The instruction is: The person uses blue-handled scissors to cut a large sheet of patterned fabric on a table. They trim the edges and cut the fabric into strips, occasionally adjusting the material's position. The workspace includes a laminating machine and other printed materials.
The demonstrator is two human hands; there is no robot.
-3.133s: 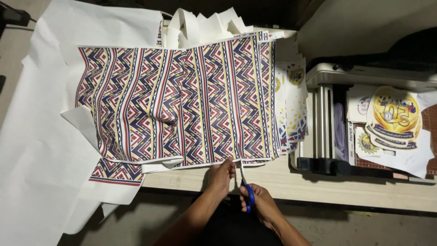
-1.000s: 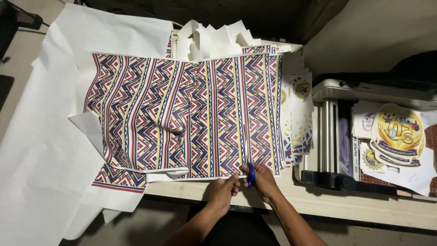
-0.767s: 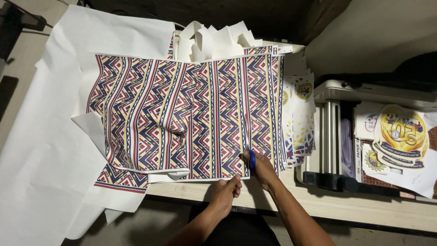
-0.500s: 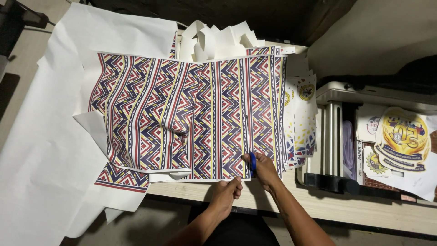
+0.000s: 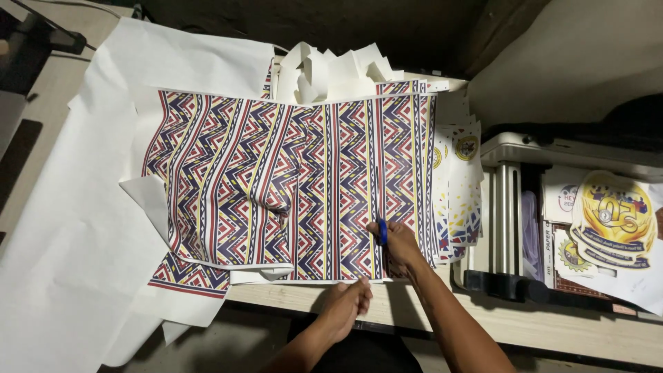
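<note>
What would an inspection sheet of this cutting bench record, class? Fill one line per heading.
Surface: pale wooden bench, mostly covered by paper.
Job's things: zigzag-patterned printed sheet; blue-handled scissors cutting up through it.
Clutter: white paper offcuts at the far edge; patterned offcut hanging off the near edge; round printed badges at right.
Hands: right hand holds the scissors; left hand rests on the sheet's near edge.
Cables: nothing seen.
Surroundings: roller machine at right; large white sheet draped at left; dark background.
</note>
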